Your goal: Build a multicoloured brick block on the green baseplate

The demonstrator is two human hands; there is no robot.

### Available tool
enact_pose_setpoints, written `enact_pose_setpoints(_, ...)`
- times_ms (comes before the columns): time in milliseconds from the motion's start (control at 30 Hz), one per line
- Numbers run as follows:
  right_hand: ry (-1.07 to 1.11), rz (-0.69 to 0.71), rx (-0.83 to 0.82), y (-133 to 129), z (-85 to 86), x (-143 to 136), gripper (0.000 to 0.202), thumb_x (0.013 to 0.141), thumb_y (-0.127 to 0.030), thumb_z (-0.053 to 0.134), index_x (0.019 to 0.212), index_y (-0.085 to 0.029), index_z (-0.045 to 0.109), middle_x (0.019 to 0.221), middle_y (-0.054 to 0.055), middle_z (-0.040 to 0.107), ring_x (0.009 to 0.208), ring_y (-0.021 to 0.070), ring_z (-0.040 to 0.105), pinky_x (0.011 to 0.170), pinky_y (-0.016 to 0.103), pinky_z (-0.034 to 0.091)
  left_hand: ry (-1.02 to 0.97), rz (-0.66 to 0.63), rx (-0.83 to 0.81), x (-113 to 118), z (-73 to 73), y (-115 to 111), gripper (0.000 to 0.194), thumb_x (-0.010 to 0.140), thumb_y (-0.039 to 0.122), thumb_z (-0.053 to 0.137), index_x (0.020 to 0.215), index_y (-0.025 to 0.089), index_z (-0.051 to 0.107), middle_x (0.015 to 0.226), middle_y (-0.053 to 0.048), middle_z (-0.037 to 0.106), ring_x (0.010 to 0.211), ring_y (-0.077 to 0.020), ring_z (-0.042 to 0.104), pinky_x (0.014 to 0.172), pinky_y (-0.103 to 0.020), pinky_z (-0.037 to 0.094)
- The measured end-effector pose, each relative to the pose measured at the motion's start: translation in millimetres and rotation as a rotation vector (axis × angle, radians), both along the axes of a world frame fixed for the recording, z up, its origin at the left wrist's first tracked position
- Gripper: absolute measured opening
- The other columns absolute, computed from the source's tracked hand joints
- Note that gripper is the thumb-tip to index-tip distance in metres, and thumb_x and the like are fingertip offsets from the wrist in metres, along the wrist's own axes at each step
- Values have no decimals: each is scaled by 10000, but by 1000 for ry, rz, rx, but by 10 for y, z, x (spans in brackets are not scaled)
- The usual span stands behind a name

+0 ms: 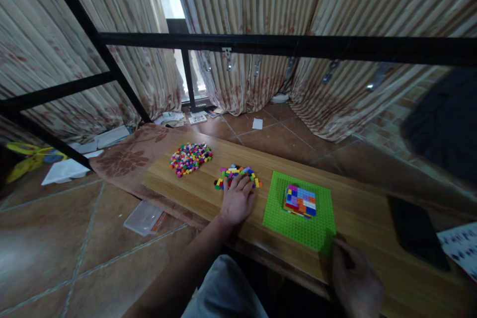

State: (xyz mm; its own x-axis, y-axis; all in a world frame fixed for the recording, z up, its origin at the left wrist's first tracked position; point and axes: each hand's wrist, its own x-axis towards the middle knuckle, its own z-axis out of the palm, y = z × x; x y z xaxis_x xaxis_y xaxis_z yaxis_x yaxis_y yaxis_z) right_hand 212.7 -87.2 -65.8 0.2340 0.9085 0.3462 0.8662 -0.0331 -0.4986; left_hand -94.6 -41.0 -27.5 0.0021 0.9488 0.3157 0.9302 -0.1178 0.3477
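My left hand [237, 198] lies over the near side of a small pile of bricks [233, 172], its fingers spread and touching them. On the green baseplate [322, 226], right of that pile, stands a low multicoloured block [301, 200] built of bricks, with blue, red, orange and white ones on top. My right hand [356, 276] is at the baseplate's near right corner, fingers curled, thumb and forefinger close together; whatever they hold, if anything, is too blurred to make out.
A larger heap of small bricks [191, 158] sits on the left of the wooden table [208, 198]. A dark flat object [417, 231] and a printed sheet [462, 246] are at the right. A clear plastic box [144, 216] lies on the floor.
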Motion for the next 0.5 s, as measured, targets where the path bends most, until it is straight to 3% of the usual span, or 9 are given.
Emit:
enact_pose_setpoints(300,-15,-15,-22,-2,-12,23,468,831,-522,388,956,-189,693,1013,107,697,826,267,661,627,330,469,-37,25,46,-185,-18,-224,170,880,273,529,952,251,681,1246,-39,642,1250,-274,474,1103,-572,178)
enact_pose_setpoints(500,-20,14,-2,-2,3,8,452,842,-509,398,964,-184,688,1016,109,690,814,258,656,640,332,471,-11,57,39,-153,93,-96,282,878,257,521,1145,252,611,1318,-63,589,1267,-278,447,1088,-565,222)
